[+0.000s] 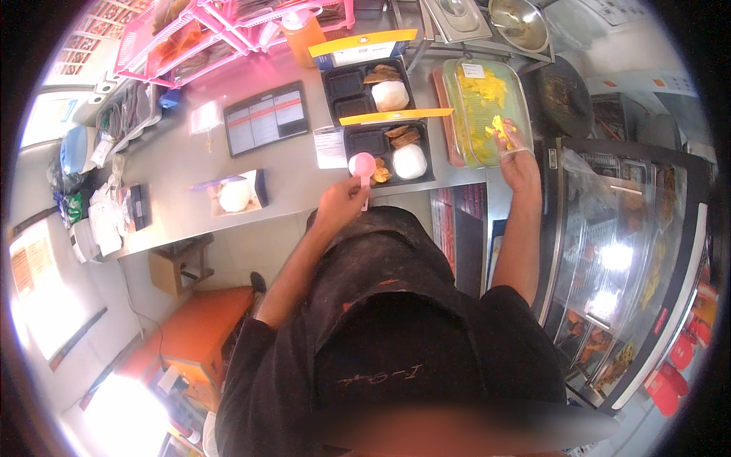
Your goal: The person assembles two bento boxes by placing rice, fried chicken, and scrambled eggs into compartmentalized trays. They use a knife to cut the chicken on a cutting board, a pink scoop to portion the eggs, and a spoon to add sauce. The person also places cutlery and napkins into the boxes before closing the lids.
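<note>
Hands busy: left hand (340, 202) closed on pink scoop (362, 165) at near meal tray (387, 153); right hand (512, 146), gloved, pinches yellow food (499, 124) over green tub (487, 107). Risk: loose pinch drops bits onto counter (183, 160).

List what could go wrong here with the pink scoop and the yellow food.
1. The right hand holds yellow food in its fingers above the clear tub; bits may drop on the counter.
2. The left hand holds the pink scoop at the edge of the near black tray; it might nudge the tray.

Steel counter (183, 152), glass display case (624, 251)
</note>
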Motion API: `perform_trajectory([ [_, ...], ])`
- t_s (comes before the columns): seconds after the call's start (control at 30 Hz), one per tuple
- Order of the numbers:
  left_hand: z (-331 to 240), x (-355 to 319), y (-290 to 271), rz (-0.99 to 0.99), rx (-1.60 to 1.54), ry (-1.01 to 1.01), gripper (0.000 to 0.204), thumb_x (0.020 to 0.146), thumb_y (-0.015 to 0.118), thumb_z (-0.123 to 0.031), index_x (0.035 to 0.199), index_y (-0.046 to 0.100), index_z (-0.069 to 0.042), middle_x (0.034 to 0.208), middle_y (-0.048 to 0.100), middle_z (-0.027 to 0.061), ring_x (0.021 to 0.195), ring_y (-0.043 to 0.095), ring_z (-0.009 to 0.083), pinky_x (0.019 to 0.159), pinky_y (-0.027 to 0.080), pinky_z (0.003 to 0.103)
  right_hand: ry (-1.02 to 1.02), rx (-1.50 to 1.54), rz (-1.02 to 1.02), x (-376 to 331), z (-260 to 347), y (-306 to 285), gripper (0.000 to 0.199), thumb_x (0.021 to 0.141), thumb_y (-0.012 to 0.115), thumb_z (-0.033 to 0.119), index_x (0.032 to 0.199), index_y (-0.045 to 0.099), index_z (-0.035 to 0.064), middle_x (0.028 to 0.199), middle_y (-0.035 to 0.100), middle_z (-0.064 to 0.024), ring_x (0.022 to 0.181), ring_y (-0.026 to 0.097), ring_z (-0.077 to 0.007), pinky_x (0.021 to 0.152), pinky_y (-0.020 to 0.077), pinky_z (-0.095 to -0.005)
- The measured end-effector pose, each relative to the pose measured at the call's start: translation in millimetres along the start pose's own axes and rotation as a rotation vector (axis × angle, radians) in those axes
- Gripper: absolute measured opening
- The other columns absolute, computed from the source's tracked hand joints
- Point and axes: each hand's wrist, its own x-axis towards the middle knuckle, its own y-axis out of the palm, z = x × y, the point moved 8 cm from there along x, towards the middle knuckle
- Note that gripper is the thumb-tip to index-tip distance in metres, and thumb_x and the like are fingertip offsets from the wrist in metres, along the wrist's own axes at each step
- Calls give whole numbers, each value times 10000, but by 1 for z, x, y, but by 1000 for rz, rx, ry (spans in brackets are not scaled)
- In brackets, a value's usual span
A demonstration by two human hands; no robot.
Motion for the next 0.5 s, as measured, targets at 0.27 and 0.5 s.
perform_trajectory([
  [0.27, 4, -1, -16, -96, 39, 32, 301, 1066, 679, -291, 1200, 772, -39, 977, 841, 114, 712, 774, 210, 728, 606, 381, 351, 228, 488, -64, -46, 184, 280, 1062, 712, 84, 1332, 711, 13, 1292, 735, -129, 1092, 724, -208, 898, 619, -311],
  [0.5, 28, -27, -43, -171, -92, -40, 292, 1077, 687, -215, 1243, 765, 12, 986, 843, 104, 780, 768, 145, 739, 598, 315, -177, -919, 500, -44, -101, 309, 362, 953, 755, 85, 1312, 766, 37, 1250, 789, -183, 1157, 755, -327, 1043, 582, -417],
])
